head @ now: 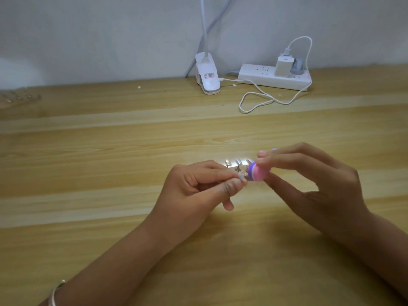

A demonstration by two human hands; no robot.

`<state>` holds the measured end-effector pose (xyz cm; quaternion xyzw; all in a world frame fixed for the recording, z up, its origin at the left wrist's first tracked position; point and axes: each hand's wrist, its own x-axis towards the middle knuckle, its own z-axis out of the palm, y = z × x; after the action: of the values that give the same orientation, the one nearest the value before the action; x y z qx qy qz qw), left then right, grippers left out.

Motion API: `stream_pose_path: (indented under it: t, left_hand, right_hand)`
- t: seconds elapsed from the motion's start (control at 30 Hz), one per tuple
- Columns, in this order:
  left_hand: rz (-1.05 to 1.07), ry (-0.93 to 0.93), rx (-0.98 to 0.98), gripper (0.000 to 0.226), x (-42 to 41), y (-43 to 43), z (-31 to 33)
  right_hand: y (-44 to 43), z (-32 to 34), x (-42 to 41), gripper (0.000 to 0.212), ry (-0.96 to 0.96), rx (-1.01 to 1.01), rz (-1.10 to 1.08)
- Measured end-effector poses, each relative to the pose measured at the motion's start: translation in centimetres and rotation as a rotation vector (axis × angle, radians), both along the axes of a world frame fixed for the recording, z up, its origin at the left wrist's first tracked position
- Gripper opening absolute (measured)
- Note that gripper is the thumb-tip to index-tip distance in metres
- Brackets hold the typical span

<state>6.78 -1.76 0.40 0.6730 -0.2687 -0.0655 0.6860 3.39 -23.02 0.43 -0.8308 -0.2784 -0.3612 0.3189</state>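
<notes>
Pale wooden tabletop (110,151) is lying under both hands as I am watching remotely, with a white clip lamp (207,78) and power strip (276,79) sitting well back by the wall. My left hand (196,186) is pinching a small shiny metal piece (305,172) between thumb and forefinger. My right hand (309,180) is gripping a pink-and-purple round charm (324,172) in curled fingertips, just beside that piece, above the table's middle.

pink round piece (324,172) with a purple band, small silvery piece (305,172), table (110,151) in pale yellow wood grain with lighter stripes, white power strip (260,78) with a red light, white charger (283,66), white cable (254,100), white lamp clip (207,78), silver bracelet (55,292)
</notes>
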Motion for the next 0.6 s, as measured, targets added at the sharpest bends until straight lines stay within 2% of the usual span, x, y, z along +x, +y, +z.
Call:
stream_pose_path:
  t: [0.2, 0.33, 0.43, 0.6]
  left_hand:
    - [-0.015, -0.016, 0.002, 0.015, 0.0, 0.1, 0.1]
    - [-0.004, -0.021, 0.004, 0.015, 0.0, 0.0, 0.1]
    - [-0.004, -0.063, 0.021, 0.015, 0.0, 0.0, 0.2]
    - [0.055, -0.097, 0.119, 0.009, 0.0, 0.1, 0.1]
  right_hand:
    - [0.3, -0.2, -0.2, 0.014, -0.042, -0.072, 0.038]
    - [0.6, -0.2, -0.2, 0.022, -0.045, -0.016, 0.038]
    - [0.5, -0.5, -0.3, 0.02, -0.046, -0.07, 0.072]
    - [0.4, -0.7, 0.1, 0.02, 0.026, -0.053, 0.058]
